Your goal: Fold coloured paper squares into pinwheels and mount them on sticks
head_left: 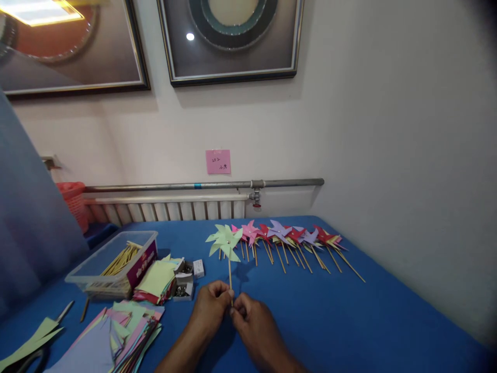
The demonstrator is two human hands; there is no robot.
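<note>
A pale green paper pinwheel [225,241] stands nearly upright on a thin wooden stick above the blue table. My left hand [213,306] pinches the lower part of that stick between thumb and fingers. Just below and to the right, my right hand [253,320] has its fingers closed at the stick's bottom end. Behind the hands lies a row of finished-looking pinwheels [279,232] in pink, red and purple, their sticks pointing toward me. Left of my hands are two small open boxes of metal pins [182,290] and a stack of coloured paper squares [156,278].
A clear plastic box [83,269] of wooden sticks [121,259] stands at the left. Nearer me lie loose coloured paper sheets [91,348] and scissors [35,357] partly under green paper. A radiator [171,210] and pipe [166,187] run along the wall behind the table.
</note>
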